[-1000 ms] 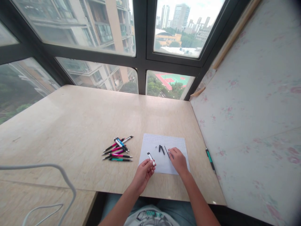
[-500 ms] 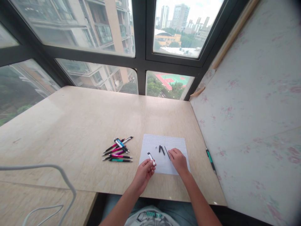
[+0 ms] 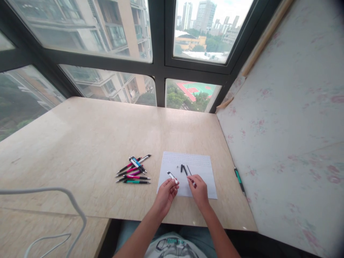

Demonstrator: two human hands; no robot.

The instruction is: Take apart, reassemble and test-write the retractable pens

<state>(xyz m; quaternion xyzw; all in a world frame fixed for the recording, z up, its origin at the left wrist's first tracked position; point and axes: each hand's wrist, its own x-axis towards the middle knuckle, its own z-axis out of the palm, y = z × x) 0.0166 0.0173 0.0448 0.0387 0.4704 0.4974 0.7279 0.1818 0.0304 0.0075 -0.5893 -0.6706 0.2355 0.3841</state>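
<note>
My left hand [image 3: 167, 193] pinches a white pen barrel [image 3: 171, 175] with a dark clip end, tilted over the left side of a printed sheet of paper [image 3: 200, 163]. My right hand [image 3: 199, 190] is closed, thumb and forefinger together, at the lower ends of a slim black pen piece [image 3: 185, 170] and a thin dark refill [image 3: 189, 170]. Which of these it grips, if either, is hidden by the fingers. A short black pen part [image 3: 181, 168] lies beside them, and a tiny metallic piece [image 3: 177, 166] sits just left of it.
Left of the paper is a loose pile of pens [image 3: 134, 170] in pink, teal, blue and white. Another teal pen [image 3: 238, 178] lies along the floral wall [image 3: 282, 143]. A white cable [image 3: 72, 200] curves over the lower left. Windows border the far side of the tabletop [image 3: 102, 136].
My right hand has moved left and slightly down, from beside the refill to the lower ends of the black pieces. My left hand keeps the white barrel, now tilted a little flatter.
</note>
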